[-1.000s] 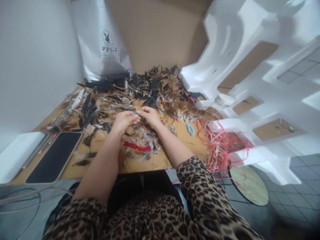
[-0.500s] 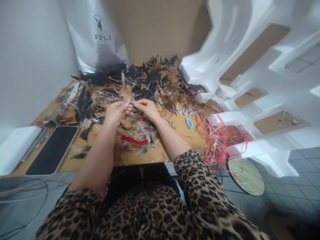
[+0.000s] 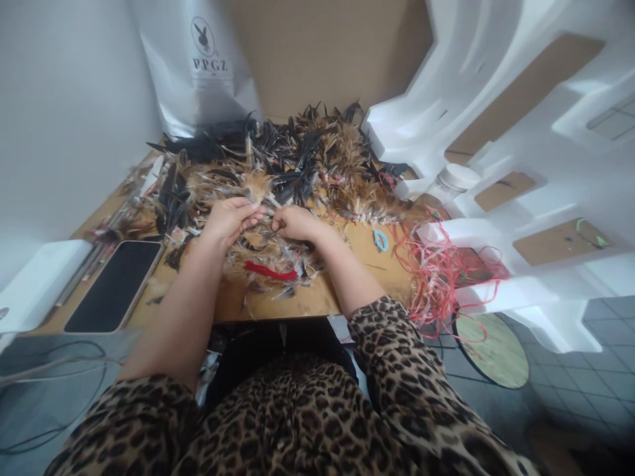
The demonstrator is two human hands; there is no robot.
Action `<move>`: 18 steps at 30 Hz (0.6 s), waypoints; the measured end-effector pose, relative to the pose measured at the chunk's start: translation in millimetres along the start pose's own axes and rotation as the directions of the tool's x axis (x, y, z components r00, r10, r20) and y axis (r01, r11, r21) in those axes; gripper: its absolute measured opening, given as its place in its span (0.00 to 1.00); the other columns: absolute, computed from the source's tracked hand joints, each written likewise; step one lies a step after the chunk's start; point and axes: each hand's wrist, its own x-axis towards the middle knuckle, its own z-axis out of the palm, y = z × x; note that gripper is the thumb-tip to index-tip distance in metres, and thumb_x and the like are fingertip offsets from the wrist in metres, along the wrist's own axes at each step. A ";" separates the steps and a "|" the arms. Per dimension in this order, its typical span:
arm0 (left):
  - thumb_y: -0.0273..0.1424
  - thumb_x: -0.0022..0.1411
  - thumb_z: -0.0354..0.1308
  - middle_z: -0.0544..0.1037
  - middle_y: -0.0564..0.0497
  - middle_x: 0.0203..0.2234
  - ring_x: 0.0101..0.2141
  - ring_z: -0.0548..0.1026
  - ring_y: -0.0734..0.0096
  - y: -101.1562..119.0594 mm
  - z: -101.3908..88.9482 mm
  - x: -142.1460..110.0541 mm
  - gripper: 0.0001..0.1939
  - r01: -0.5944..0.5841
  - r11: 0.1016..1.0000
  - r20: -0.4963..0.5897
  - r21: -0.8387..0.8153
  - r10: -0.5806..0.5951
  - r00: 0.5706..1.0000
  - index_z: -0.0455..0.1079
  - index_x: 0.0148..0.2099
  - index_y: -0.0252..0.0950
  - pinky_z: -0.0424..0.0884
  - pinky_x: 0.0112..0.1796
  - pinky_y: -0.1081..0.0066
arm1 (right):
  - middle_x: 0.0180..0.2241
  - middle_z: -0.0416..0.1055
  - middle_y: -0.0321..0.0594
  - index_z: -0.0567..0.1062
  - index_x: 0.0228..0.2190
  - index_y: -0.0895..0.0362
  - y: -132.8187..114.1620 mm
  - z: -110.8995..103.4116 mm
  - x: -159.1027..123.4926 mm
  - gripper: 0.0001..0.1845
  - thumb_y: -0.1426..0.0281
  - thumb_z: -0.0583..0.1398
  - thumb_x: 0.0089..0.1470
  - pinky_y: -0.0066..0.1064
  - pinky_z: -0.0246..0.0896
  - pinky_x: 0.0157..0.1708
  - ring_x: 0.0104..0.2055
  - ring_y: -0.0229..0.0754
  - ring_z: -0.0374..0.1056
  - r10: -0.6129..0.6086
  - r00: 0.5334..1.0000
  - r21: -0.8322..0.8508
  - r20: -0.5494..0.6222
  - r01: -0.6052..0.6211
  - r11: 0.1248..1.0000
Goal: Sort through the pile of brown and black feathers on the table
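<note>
A tan, fluffy feather (image 3: pixel 257 184) stands up from the pinched fingers of my left hand (image 3: pixel 232 219). Just to its right, my right hand (image 3: pixel 294 223) is closed with its fingers curled inward; whether it holds anything is hidden. Loose brown and white feathers (image 3: pixel 268 246) lie beneath both hands. Behind them spreads a heap of black and brown feathers (image 3: pixel 307 149). A strip of red thread or cord (image 3: pixel 270 270) rests on the table nearer to me.
On the left lie a phone (image 3: pixel 115 285) and a white box-like object (image 3: pixel 43 284). To the right are a blue ring (image 3: pixel 380 240), tangled pink strings (image 3: pixel 441 277), a white-lidded jar (image 3: pixel 454 180) and white foam packing (image 3: pixel 496 86). A white bag (image 3: pixel 208 99) stands at the back.
My right hand has drawn slightly away from the left and curled its fingers. The left keeps its pinch on the feather. The whole view has shifted a little.
</note>
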 end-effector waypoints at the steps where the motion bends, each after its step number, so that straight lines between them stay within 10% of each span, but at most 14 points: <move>1: 0.23 0.49 0.63 0.78 0.45 0.25 0.21 0.73 0.81 -2.0 -3.4 -0.7 0.05 -0.005 1.000 -0.009 -0.003 0.005 1.000 0.70 0.28 0.28 0.69 0.25 0.83 | 0.24 0.72 0.37 0.77 0.24 0.57 -1.4 1.1 0.2 0.06 0.77 0.60 0.40 0.27 0.50 0.29 0.26 0.35 0.62 -0.010 1.000 -0.047 0.000 0.010 0.999; 11: 0.23 0.49 0.62 0.79 0.41 0.35 0.23 0.74 0.82 -16.8 -30.3 -3.3 0.04 0.012 0.995 0.093 -0.095 -0.003 0.996 0.73 0.31 0.28 0.67 0.21 0.85 | 0.33 0.68 0.40 0.75 0.30 0.59 -1.1 -16.6 -3.2 0.10 0.73 0.53 0.50 0.27 0.52 0.37 0.36 0.37 0.62 -0.131 0.981 -0.042 -0.140 0.126 0.991; 18: 0.23 0.49 0.62 0.79 0.40 0.37 0.22 0.72 0.84 -12.7 -28.2 -6.7 0.06 0.033 0.995 0.126 -0.093 -0.021 0.992 0.74 0.33 0.28 0.65 0.20 0.85 | 0.32 0.70 0.41 0.77 0.29 0.57 -1.0 0.9 0.2 0.07 0.74 0.59 0.43 0.28 0.51 0.33 0.33 0.40 0.63 -0.058 0.998 -0.149 0.029 0.062 0.987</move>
